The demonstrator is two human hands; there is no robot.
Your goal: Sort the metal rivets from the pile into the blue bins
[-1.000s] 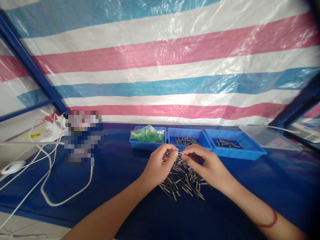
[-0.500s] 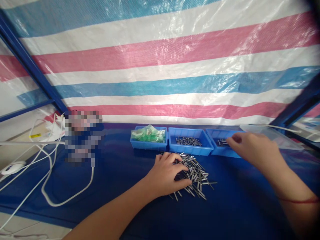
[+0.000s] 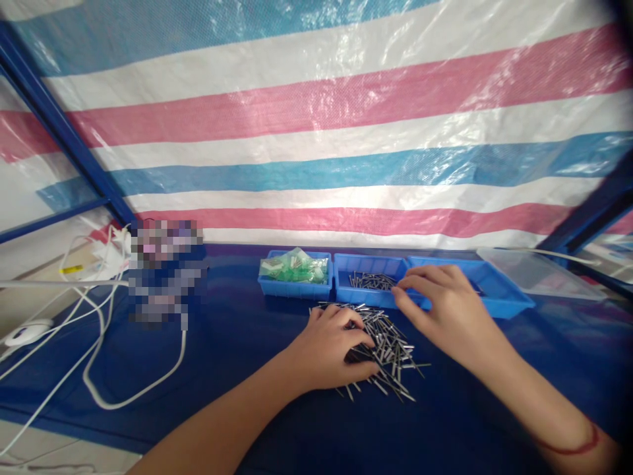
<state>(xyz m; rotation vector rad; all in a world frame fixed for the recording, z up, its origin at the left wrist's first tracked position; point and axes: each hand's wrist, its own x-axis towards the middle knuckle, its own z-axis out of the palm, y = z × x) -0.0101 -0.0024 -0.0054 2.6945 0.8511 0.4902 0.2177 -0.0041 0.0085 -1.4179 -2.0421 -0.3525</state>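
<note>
A loose heap of silver blind rivets [image 3: 393, 349] lies on the dark blue table. My left hand [image 3: 333, 346] rests on the heap's left side, fingers curved and apart, touching the rivets without a visible grip. Above the gap between the middle blue bin [image 3: 378, 300] and the right blue bin [image 3: 504, 303] hovers my right hand [image 3: 440, 303], thumb and fingers apart, holding nothing I can see. Inside the middle bin is a small pile of rivets [image 3: 370, 282]. The right hand hides most of what the right bin holds.
At the left of the row, a blue bin [image 3: 297, 290] holds a clear bag of green pieces [image 3: 297, 267]. A translucent plastic lid [image 3: 539, 274] lies at the right. White cables [image 3: 101, 323] run across the table's left side. A striped sheet [image 3: 316, 158] hangs behind.
My right hand has moved left and nearer from the right bin toward the heap, and its fingers have spread. My left hand has stayed on the heap.
</note>
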